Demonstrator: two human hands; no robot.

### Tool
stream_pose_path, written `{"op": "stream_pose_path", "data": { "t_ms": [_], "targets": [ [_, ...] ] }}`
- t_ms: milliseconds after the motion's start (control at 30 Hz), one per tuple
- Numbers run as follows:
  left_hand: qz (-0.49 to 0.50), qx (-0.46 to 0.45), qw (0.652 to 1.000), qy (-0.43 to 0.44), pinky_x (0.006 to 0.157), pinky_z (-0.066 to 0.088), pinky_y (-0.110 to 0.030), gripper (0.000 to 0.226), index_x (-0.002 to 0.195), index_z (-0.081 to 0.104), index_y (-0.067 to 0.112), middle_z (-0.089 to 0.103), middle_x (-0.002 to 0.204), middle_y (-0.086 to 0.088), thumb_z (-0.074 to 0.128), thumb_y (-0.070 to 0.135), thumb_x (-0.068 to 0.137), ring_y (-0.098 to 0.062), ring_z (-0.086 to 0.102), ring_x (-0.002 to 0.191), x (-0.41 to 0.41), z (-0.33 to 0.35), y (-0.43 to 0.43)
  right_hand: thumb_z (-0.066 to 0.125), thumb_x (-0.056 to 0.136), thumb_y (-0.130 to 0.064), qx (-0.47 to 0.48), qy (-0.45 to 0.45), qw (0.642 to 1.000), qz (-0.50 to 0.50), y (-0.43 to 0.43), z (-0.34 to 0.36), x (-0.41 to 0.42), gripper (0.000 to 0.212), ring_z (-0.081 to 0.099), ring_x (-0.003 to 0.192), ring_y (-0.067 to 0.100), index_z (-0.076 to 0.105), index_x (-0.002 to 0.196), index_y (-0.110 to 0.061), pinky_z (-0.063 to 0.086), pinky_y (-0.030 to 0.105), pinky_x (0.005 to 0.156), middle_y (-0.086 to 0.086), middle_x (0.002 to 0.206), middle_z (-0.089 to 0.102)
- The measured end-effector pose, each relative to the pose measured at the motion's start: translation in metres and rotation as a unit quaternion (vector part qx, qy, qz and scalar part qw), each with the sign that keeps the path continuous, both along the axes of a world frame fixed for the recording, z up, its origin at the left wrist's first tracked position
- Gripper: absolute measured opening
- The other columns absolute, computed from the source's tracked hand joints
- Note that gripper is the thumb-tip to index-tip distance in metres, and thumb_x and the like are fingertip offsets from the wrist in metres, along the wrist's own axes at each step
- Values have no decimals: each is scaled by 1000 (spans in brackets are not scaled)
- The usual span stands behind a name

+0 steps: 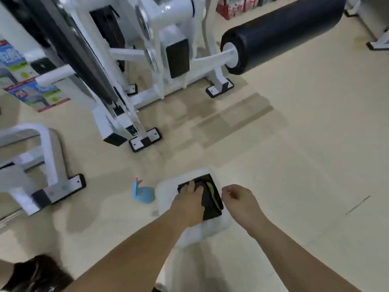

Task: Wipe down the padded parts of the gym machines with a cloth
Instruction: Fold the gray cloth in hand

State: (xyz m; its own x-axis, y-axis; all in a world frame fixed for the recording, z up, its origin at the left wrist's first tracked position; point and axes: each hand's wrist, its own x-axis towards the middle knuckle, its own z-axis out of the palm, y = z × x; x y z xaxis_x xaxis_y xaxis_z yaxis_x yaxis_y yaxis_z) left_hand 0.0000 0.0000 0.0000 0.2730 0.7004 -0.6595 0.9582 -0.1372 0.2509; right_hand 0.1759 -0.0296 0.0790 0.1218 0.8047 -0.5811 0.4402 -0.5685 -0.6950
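Left hand point(189, 200) flat on cloth point(211, 199) atop white pad point(166, 192), fingers point(192, 185) straight, right hand point(237, 199) beside cloth, fingers point(226, 190) curled, grasp unclear

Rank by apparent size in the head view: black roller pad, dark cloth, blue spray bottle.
1. black roller pad, clearly largest
2. dark cloth, partly under the left hand
3. blue spray bottle, smallest

The cloth looks nearer the camera than the bottle, so their true sizes may be closer.
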Motion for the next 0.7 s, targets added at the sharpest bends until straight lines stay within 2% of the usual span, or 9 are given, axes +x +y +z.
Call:
{"op": "stream_pose_path", "data": {
  "t_ms": [67, 100, 167, 200, 267, 367, 500, 600, 700],
  "targets": [
    [1, 6, 998, 64, 125, 14, -54, 96, 163, -9, 19, -12, 170, -13, 57, 43, 97, -38, -3, 156, -1, -38, 3, 52, 95, -14, 8, 18, 1000, 4, 0, -37, -3, 27, 45, 66, 19, 52, 68, -14, 34, 28, 60, -1, 71, 53],
    [1, 9, 997, 83, 125, 12, -57, 104, 162, -14, 20, -10, 170, -13, 60, 46, 94, -39, -3, 156, -3, -57, 6, 52, 93, -13, 4, 27, 1000, 1, 2, -55, -1, 27, 42, 66, 19, 48, 66, -12, 32, 30, 61, 1, 69, 49],
    [23, 25, 995, 90, 119, 26, -53, 110, 163, -10, 19, 13, 165, -13, 67, 49, 89, -38, 15, 150, -5, -84, 9, 53, 92, -14, -33, 51, 998, -15, 5, -80, 4, 22, 46, 69, 19, 55, 72, -5, 35, 32, 65, 2, 72, 52],
    [28, 41, 994, 98, 110, 36, -47, 104, 163, 0, 17, 27, 157, -12, 67, 49, 90, -34, 27, 143, -3, -92, 8, 53, 93, -15, -47, 64, 997, -22, 4, -87, 6, 20, 50, 72, 19, 60, 81, 0, 38, 33, 67, 3, 76, 56],
    [43, 68, 993, 86, 96, 45, -39, 73, 154, 29, 14, 46, 141, -10, 62, 43, 96, -28, 43, 129, 0, -99, 11, 55, 95, -17, -64, 90, 993, -45, 4, -95, 14, 24, 55, 76, 19, 63, 99, 5, 43, 34, 71, 8, 83, 61],
    [128, 40, 991, 5, 89, 51, -37, 36, 127, 51, 13, 58, 121, -9, 54, 34, 99, -27, 56, 112, 17, -79, 14, 60, 98, -22, -81, 122, 983, -113, 2, -83, 25, 21, 66, 85, 23, 70, 112, -11, 53, 35, 77, 11, 104, 71],
    [234, 27, 959, -159, 72, 54, -35, 21, 95, 52, 18, 62, 88, 4, 65, 31, 83, -18, 62, 83, 71, 35, 12, 66, 96, -47, -130, 178, 954, -205, -10, -13, 55, 44, 65, 111, 26, 58, 135, -27, 60, 44, 90, 0, 122, 65],
    [269, 18, 923, -273, 72, 58, -36, 25, 94, 53, 26, 65, 87, 9, 69, 34, 77, -12, 64, 80, 122, 161, 8, 67, 92, -58, -129, 274, 923, -237, -10, 79, 90, 45, 73, 104, 25, 68, 126, -28, 62, 42, 81, 4, 123, 74],
    [250, -13, 907, -338, 77, 59, -34, 36, 97, 51, 37, 65, 97, 15, 76, 43, 72, -6, 66, 90, 169, 288, 0, 60, 98, -53, -90, 338, 899, -262, -6, 191, 136, 42, 75, 95, 23, 73, 124, -22, 57, 37, 77, 7, 116, 78]
  ]
}}
